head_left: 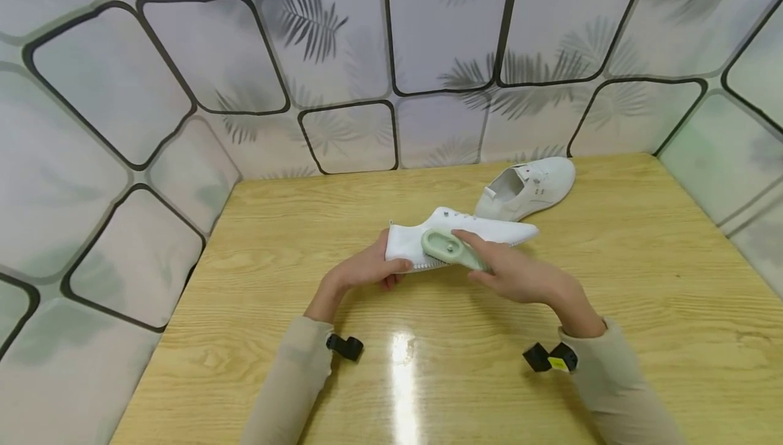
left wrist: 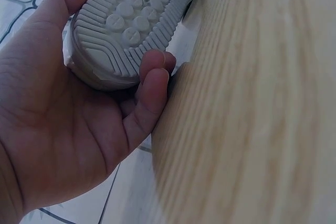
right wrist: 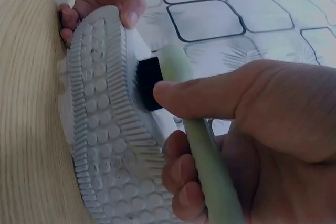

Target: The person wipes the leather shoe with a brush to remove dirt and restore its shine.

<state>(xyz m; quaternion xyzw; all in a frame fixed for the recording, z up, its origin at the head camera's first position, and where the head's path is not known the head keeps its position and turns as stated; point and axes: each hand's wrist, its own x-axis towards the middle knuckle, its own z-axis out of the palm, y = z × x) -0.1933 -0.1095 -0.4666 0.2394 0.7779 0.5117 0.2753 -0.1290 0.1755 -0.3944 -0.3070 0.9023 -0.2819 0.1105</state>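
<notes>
A white shoe (head_left: 406, 241) is tilted on its side above the table, its ridged and studded sole (right wrist: 107, 108) showing in both wrist views. My left hand (head_left: 370, 265) grips it by the heel, thumb on one side and fingers curled round the other. In my right hand (head_left: 516, 272) is a pale green brush (right wrist: 202, 156), held by its handle. Its black bristles (right wrist: 148, 83) touch the side of the shoe near the sole edge. In the left wrist view, the brush is hidden or too dark to make out.
A second white shoe (head_left: 547, 183) lies at the back right of the wooden table (head_left: 263, 227), close to the held shoe's toe. Patterned cloth walls (head_left: 453, 30) rise behind the table and along both sides. Each sleeve carries a small black wrist camera (head_left: 345, 347).
</notes>
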